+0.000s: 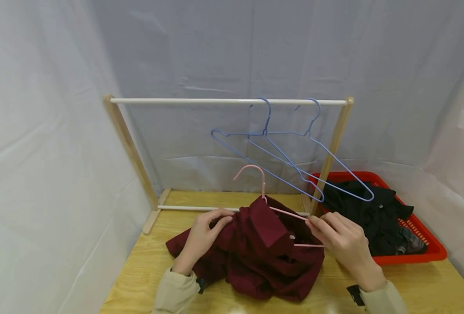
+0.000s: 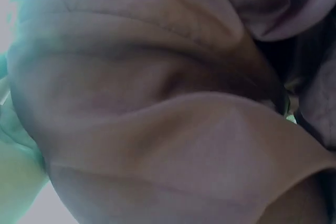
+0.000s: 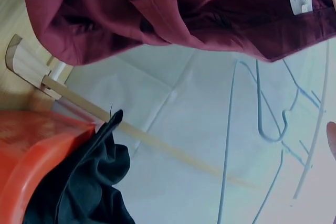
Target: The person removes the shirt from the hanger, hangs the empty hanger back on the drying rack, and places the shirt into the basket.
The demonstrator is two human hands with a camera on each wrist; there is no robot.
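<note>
Cloth this soft will slump: the maroon shirt lies heaped at table centre, left hand pinching its fabric at 9 o'clock, right hand gripping the pink wire hanger (light, springy) at 3 o'clock; best held near the collar.

1. White sheets hang as walls at nine, twelve and three o'clock.
2. A wooden table fills six o'clock.
3. A rack stands at twelve, a red basket at three.
</note>
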